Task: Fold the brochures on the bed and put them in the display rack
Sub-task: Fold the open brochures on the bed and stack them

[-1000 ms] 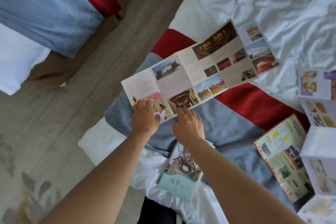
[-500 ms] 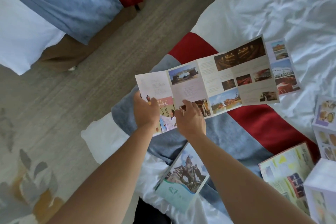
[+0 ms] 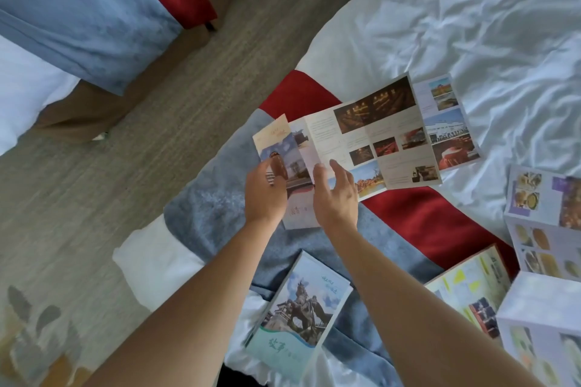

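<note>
head | brochure on bed, left panel turned over | left hand pinches that panel's near edge | right hand open, fingers spread on the fold | judged light, thin, limp paper, creases easily: hold panel edges, press along fold | rack not in view

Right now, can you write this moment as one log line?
step: folding first panel | long brochure: mostly unfolded on bed | left hand: holds folded end panel | right hand: open on the brochure | rack: not visible

Red-and-grey bed runner; white sheet
</note>
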A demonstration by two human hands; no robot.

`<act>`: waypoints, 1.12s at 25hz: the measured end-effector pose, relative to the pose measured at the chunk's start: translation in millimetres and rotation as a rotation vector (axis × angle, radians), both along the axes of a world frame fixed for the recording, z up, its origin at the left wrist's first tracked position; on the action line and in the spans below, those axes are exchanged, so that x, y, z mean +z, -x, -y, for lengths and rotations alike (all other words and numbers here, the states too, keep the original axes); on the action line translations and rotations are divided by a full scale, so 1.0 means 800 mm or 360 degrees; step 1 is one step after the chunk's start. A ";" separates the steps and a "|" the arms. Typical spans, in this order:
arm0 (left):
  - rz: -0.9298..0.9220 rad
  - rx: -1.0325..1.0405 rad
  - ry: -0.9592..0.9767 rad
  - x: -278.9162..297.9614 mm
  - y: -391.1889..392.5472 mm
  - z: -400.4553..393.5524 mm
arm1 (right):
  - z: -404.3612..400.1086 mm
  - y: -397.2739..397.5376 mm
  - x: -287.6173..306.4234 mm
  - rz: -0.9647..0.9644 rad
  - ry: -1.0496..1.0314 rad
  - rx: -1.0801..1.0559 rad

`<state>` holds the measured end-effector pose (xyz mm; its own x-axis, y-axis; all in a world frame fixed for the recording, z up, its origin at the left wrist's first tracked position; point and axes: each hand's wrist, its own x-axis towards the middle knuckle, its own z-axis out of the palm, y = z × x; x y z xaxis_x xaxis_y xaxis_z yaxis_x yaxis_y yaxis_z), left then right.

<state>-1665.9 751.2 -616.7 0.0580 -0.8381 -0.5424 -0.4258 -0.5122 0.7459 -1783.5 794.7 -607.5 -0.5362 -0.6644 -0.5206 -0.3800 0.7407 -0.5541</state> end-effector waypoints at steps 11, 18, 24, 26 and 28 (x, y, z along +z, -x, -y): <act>-0.0014 0.0455 -0.0550 -0.052 0.017 0.004 | -0.011 0.022 -0.046 -0.0159 -0.0119 0.0147; 0.0013 0.0859 -0.0386 -0.035 -0.001 0.008 | -0.013 0.031 -0.033 -0.0373 0.0065 0.0110; 0.0050 0.0714 -0.0367 -0.028 -0.016 0.014 | -0.016 0.066 -0.018 -0.0565 0.0034 0.0069; -0.0031 0.0628 -0.0394 -0.027 0.005 0.014 | -0.018 0.074 -0.017 -0.0590 0.0017 0.0033; -0.0092 0.0510 -0.0406 -0.026 0.033 0.013 | -0.019 0.083 -0.015 -0.0613 0.0027 -0.0035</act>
